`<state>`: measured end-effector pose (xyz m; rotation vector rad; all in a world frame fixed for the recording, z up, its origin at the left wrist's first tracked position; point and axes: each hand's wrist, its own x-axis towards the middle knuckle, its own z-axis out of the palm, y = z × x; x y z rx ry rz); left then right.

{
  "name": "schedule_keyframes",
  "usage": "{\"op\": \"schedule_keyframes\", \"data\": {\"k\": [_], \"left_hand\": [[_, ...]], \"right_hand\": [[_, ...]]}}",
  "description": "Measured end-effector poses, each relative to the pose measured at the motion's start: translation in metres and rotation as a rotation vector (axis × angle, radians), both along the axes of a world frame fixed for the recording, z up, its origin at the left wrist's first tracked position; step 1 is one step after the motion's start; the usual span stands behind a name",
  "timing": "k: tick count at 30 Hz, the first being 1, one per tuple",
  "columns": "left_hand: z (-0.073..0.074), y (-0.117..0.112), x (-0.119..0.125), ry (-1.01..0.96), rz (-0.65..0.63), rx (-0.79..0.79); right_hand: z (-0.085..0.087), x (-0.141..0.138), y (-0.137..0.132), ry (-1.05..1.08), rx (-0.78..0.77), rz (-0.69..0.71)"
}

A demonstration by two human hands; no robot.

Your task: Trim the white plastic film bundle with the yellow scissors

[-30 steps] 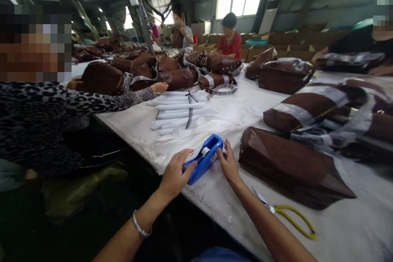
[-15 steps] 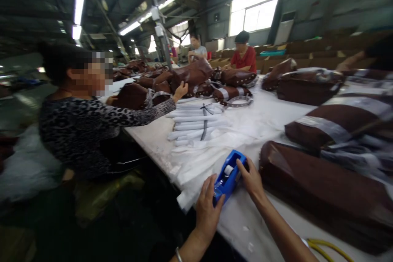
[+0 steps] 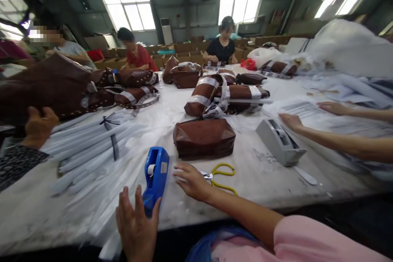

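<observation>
- One tied white bundle.
- Left hand: fingers spread, contact unclear.
- One blue tape dispenser, on the bench between both hands, near end by left thumb.
- Right hand: fingers extended, nothing gripped.
- One scissors.
- One grey tape dispenser.

Dim workshop, dull grey-green walls
Bright multi-pane windows pierce the far side — between two stands a tall, boxy white unit, and brown cardboard boxes line up beyond a broad, white-topped table.
</observation>
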<state>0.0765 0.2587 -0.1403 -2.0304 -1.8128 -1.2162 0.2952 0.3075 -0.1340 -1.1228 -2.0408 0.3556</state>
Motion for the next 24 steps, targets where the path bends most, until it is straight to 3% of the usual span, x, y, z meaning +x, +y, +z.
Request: {"op": "schedule_keyframes", "data": {"k": [3, 8, 12, 19, 24], "left_hand": [[-0.002, 0.006, 0.0, 0.001, 0.005, -0.027], [-0.001, 0.012, 0.002, -0.073, 0.048, -0.148], [0.004, 0.014, 0.002, -0.083, 0.068, -0.139], [0.007, 0.041, -0.002, -0.069, 0.111, -0.171], [0.012, 0.037, -0.019, -0.075, -0.057, -0.19]], "right_hand": [[0.005, 0.049, -0.027, -0.177, 0.037, -0.064], [0.004, 0.105, -0.057, -0.387, -0.082, -0.313], [0.001, 0.112, -0.069, -0.416, -0.11, -0.354], [0.004, 0.113, -0.071, -0.446, -0.126, -0.339], [-0.012, 0.126, -0.081, -0.423, -0.065, -0.316]]}}
